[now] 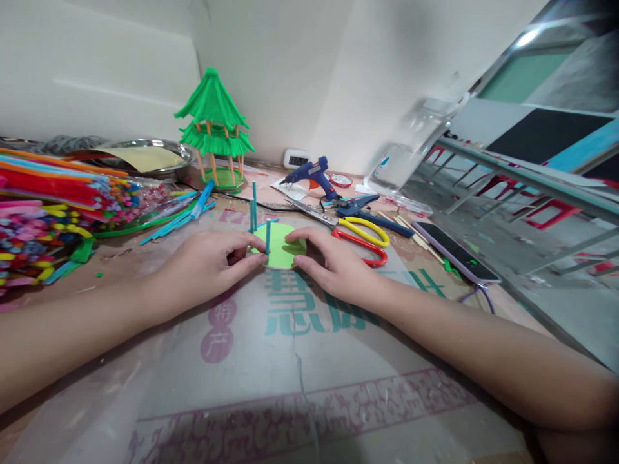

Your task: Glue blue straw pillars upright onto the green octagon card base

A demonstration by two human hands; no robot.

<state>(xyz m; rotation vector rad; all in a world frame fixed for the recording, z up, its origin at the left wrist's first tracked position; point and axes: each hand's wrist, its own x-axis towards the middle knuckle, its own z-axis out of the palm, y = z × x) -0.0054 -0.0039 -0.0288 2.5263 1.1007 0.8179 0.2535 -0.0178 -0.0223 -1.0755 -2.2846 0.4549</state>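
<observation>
A light green disc [279, 243] lies on the cardboard in front of me, with blue sticks standing upright at its left side. My left hand [220, 261] is closed, thumb and forefinger at the foot of the nearest blue stick [267, 237]. On the opposite side, my right hand [333, 261] curls its thumb and fingers around the disc's right edge. Another blue piece lies along the disc's back edge. Close to my right hand are scissors [360, 241] with red and yellow handles.
Behind stands a green two-tiered pagoda model [213, 129]. A blue glue gun [314, 174], blue pliers [360, 205], a phone [454, 251] and a clear plastic jug [399, 161] are at the back and right. Bundles of coloured pipe cleaners [48, 225] fill the left, near a metal tray [181, 151].
</observation>
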